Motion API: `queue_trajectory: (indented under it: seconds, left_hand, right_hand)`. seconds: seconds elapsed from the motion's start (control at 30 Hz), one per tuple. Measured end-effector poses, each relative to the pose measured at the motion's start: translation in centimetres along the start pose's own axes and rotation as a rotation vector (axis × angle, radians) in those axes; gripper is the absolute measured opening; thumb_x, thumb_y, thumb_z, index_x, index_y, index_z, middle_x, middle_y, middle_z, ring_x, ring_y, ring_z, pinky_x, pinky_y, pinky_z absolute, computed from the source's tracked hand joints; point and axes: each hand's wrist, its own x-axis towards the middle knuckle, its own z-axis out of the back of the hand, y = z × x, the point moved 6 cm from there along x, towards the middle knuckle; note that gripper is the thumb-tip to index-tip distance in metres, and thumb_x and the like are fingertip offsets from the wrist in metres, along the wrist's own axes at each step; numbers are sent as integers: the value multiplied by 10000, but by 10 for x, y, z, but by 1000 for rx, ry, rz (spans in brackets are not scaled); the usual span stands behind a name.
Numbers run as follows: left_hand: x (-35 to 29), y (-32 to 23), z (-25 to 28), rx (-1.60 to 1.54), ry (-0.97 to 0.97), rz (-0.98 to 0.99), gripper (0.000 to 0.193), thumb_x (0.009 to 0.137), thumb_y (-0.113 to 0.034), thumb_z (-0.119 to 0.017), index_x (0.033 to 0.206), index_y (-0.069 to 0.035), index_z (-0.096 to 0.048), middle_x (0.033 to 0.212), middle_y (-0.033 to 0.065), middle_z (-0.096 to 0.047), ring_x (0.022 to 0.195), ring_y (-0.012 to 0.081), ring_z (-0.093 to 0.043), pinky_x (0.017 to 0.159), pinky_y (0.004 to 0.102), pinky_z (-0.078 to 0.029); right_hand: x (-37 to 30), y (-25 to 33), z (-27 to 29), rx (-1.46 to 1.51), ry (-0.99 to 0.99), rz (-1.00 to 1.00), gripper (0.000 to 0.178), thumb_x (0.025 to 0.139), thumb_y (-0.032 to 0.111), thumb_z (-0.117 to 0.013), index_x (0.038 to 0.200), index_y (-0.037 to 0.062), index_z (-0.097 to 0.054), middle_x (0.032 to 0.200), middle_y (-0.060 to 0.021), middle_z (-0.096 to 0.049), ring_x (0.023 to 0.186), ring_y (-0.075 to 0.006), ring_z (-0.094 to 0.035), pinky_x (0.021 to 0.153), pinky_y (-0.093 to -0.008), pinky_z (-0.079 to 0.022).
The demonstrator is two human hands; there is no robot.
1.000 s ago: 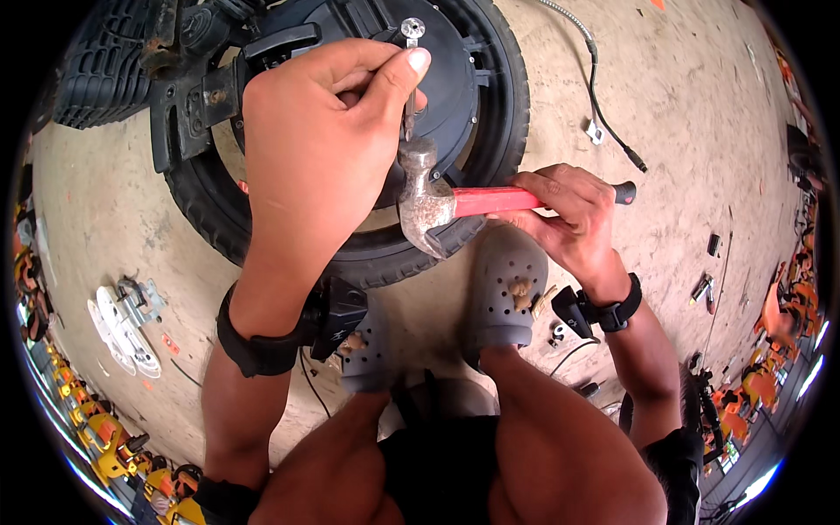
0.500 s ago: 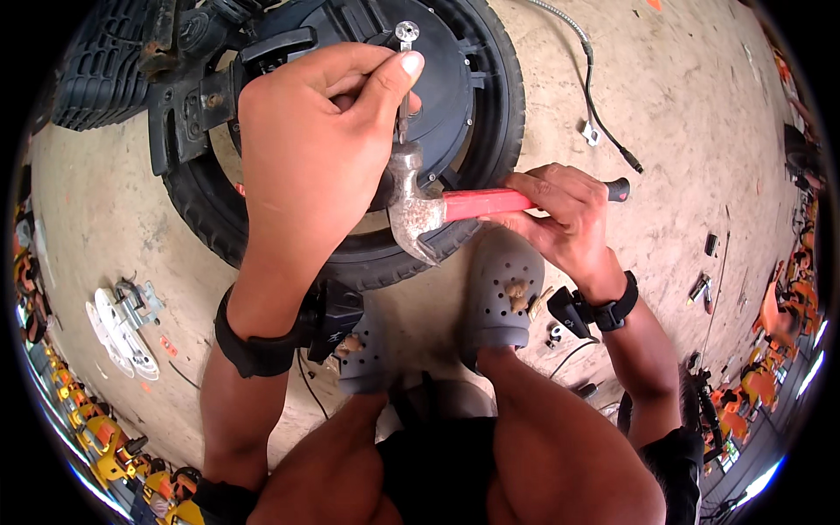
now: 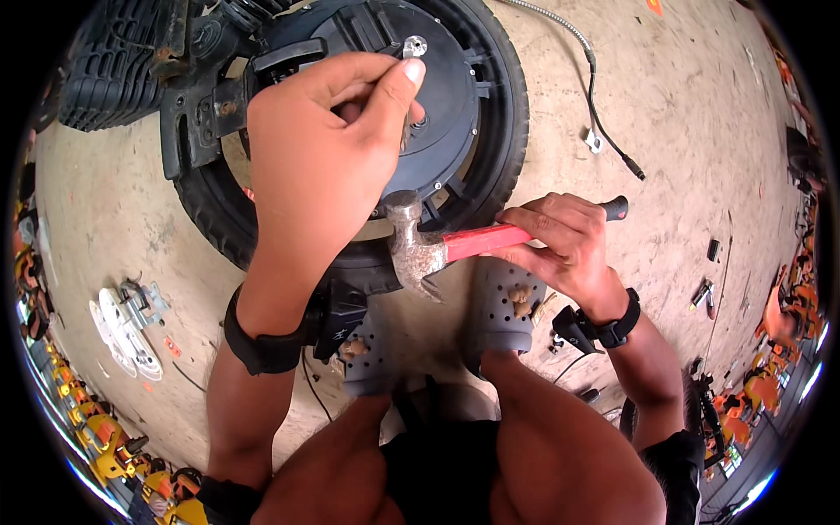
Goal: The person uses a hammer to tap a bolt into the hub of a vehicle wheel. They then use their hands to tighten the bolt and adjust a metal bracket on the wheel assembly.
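Left hand (image 3: 328,149) pinching rod (image 3: 416,46), right hand (image 3: 562,241) gripping hammer (image 3: 472,243), gap between, tyre edge (image 3: 514,131) beneath

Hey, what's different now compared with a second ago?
The right hand has drawn the hammer back toward the person, so its head now sits clearly apart from the lower end of the slim metal tool. Nothing was taken up or let go. The left hand still pinches the tool above the wheel.

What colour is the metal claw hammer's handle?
Red handle with black butt end; best in head view.
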Motion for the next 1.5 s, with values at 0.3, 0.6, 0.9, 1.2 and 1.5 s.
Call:
queue_trajectory:
  seconds: [0.3, 0.6, 0.9, 1.2, 1.5]
  left_hand:
    - [-3, -3, 0, 86, 24, 3, 184, 969, -160, -759, 946, 21, -786, 746, 9, -744, 626, -4, -534, 549, 182, -374]
    - [-3, 3, -2, 81, -39, -68, 175, 944, -168, -767, 876, -8, -776, 691, 26, -733, 510, 40, -539, 505, 230, -413]
    - [-3, -1, -1, 116, 2, -48, 170, 970, -145, -761, 956, 22, -785, 754, 11, -741, 656, 9, -569, 600, 183, -425]
    - [-3, 2, 0, 146, -45, -172, 150, 960, -138, -776, 964, 11, -792, 752, -3, -731, 617, -6, -500, 540, 185, -352]
    - [-3, 1, 0, 102, -25, -72, 181, 963, -169, -775, 949, 10, -793, 737, -10, -726, 583, -15, -469, 525, 185, -330]
  right_hand:
    - [-8, -7, 5, 7, -11, -86, 365, 689, 232, -944, 941, 30, -774, 760, -61, -715, 659, -206, -694, 591, -319, -538]
    - [-9, -2, -2, 2, -15, -44, 358, 693, 259, -933, 946, 61, -775, 720, -37, -683, 631, -211, -684, 562, -320, -534]
    - [-12, -1, -3, -4, -1, -49, 359, 684, 240, -937, 943, 55, -772, 721, -41, -681, 636, -213, -684, 559, -322, -532]
    - [-12, 0, -4, -2, -14, -37, 367, 682, 238, -937, 946, 46, -771, 727, -48, -685, 642, -229, -688, 568, -326, -540]
    - [-16, -1, -6, 6, -17, -30, 382, 682, 253, -933, 958, 45, -770, 729, -47, -681, 645, -228, -688, 575, -331, -544]
